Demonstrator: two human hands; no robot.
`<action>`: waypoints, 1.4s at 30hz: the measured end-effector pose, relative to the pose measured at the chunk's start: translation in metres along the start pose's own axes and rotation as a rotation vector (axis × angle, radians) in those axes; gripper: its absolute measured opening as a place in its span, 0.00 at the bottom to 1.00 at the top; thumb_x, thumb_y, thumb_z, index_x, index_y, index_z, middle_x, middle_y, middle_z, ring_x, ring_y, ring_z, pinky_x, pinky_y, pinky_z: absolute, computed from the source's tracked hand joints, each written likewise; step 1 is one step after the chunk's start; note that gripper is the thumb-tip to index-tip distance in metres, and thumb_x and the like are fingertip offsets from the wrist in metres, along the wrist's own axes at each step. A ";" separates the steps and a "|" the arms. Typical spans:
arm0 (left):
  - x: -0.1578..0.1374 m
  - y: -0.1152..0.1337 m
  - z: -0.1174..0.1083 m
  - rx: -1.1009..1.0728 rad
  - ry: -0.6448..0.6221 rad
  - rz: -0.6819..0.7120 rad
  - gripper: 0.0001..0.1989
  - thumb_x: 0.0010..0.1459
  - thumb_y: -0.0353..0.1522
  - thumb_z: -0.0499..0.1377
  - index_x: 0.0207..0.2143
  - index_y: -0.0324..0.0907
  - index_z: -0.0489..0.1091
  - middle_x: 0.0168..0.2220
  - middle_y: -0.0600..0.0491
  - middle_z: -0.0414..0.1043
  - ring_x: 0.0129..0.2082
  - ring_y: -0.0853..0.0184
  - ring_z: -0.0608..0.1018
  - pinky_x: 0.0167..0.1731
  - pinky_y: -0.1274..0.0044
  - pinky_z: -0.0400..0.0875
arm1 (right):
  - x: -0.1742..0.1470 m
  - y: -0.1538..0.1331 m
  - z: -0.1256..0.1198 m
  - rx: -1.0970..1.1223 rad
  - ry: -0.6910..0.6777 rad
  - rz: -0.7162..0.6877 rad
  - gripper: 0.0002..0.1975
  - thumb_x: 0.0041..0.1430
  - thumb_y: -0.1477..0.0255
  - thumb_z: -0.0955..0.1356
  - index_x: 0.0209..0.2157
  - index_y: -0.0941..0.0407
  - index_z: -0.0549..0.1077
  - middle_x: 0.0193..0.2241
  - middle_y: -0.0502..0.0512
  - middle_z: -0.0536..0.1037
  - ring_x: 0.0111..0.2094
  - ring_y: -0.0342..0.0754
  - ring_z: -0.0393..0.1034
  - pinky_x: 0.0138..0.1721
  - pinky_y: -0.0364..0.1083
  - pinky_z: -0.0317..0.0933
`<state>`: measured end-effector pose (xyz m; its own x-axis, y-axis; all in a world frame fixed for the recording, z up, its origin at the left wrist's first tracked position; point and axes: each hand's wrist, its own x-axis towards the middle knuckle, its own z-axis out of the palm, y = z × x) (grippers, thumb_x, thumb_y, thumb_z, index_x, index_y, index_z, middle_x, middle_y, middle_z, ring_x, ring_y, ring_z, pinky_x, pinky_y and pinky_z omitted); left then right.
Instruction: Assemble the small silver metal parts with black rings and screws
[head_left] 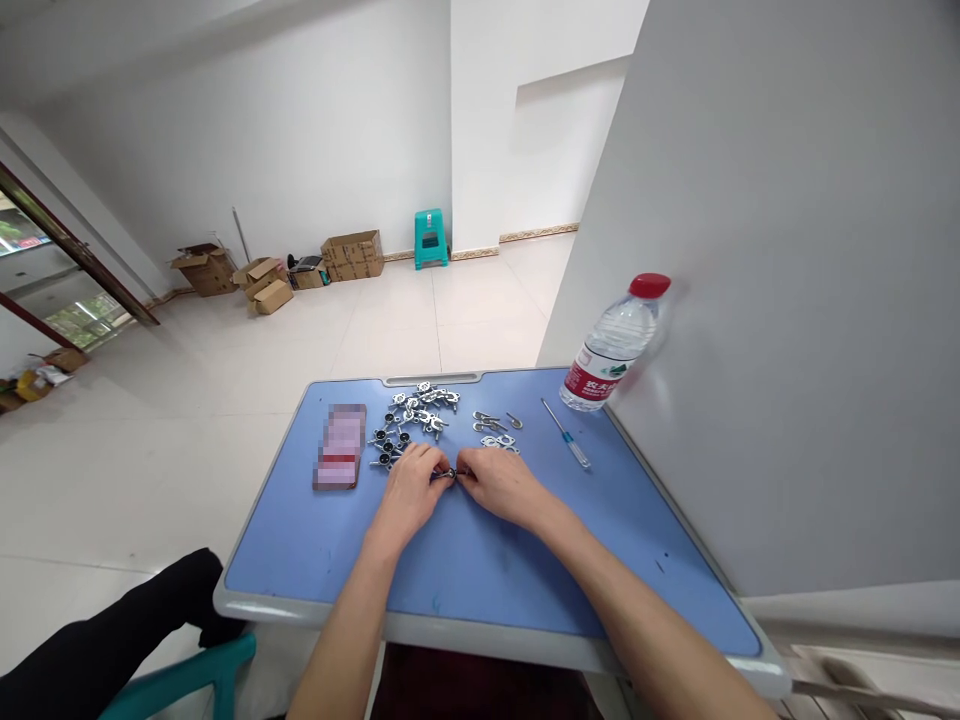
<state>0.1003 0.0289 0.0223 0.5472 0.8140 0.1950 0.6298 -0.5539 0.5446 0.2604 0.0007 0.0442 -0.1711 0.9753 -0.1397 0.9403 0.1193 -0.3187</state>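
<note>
Above the middle of the blue tabletop [457, 560], my left hand [411, 485] and my right hand [504, 484] meet, fingertips pinched around a small dark metal part [452, 474]. Most of that part is hidden by the fingers. Just beyond my left hand lies a cluster of black-centred metal pieces [388, 447] with thin stems. Behind these is a heap of silver metal pieces [426, 402]. Flat silver plates with holes [498, 441] lie right behind my right hand, and several hook-shaped metal pieces [487, 421] rest farther back.
A screwdriver [568, 437] with a clear blue handle lies at right, near a red-capped water bottle [615, 345] by the grey wall. A pixelated flat object [341, 447] is at left. Cardboard boxes [352, 256] and a teal stool [430, 238] stand along the far wall. A person's black-clad leg [127, 625] shows lower left.
</note>
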 end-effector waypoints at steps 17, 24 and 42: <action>0.002 0.000 -0.001 -0.030 -0.031 -0.014 0.08 0.55 0.22 0.57 0.34 0.43 0.69 0.31 0.55 0.70 0.35 0.65 0.71 0.37 0.74 0.65 | 0.001 0.001 0.003 -0.027 0.003 -0.006 0.11 0.61 0.74 0.61 0.39 0.57 0.74 0.35 0.61 0.80 0.38 0.53 0.74 0.32 0.44 0.56; 0.002 0.000 -0.004 -0.107 0.078 -0.017 0.05 0.56 0.25 0.59 0.34 0.43 0.72 0.31 0.54 0.71 0.36 0.65 0.73 0.38 0.74 0.66 | 0.003 0.003 0.005 0.009 0.005 0.028 0.11 0.61 0.74 0.62 0.38 0.56 0.76 0.35 0.59 0.80 0.38 0.53 0.74 0.31 0.44 0.55; 0.000 0.001 -0.007 -0.333 0.266 0.081 0.06 0.58 0.30 0.61 0.37 0.44 0.77 0.32 0.52 0.75 0.35 0.66 0.74 0.35 0.75 0.70 | 0.010 0.014 0.001 1.181 0.076 -0.018 0.16 0.44 0.59 0.71 0.20 0.58 0.73 0.18 0.48 0.69 0.21 0.39 0.54 0.24 0.43 0.47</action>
<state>0.0973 0.0291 0.0287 0.3988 0.8114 0.4273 0.3549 -0.5662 0.7440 0.2713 0.0116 0.0371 -0.1256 0.9886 -0.0831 0.0765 -0.0739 -0.9943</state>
